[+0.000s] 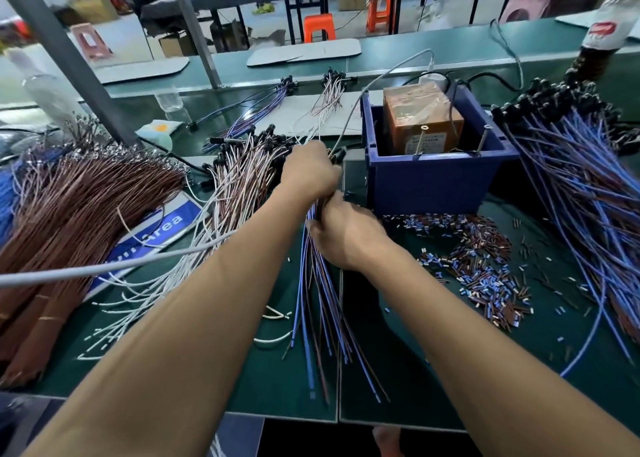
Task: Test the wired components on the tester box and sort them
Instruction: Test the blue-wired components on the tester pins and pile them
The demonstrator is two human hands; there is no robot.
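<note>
My left hand (pixel 308 171) and my right hand (pixel 343 235) both grip one bundle of blue and brown wired components (pixel 322 318); its wire tails fan down toward the table's front edge. The left hand holds the upper end, close to the black heads, just left of the tester box (pixel 420 124), an orange block standing in a blue bin (pixel 429 179). The right hand clasps the wires lower down. A pile of white and brown wired components (pixel 242 172) with black heads lies left of my hands. Another big heap of blue wired components (pixel 581 186) lies to the right.
Brown wire bundles (pixel 76 207) fill the left side over a blue sign (pixel 152 238). Cut insulation bits (pixel 485 266) litter the green mat right of my hands. A grey cable (pixel 138 262) crosses the left. Small sorted groups (pixel 273 100) lie farther back.
</note>
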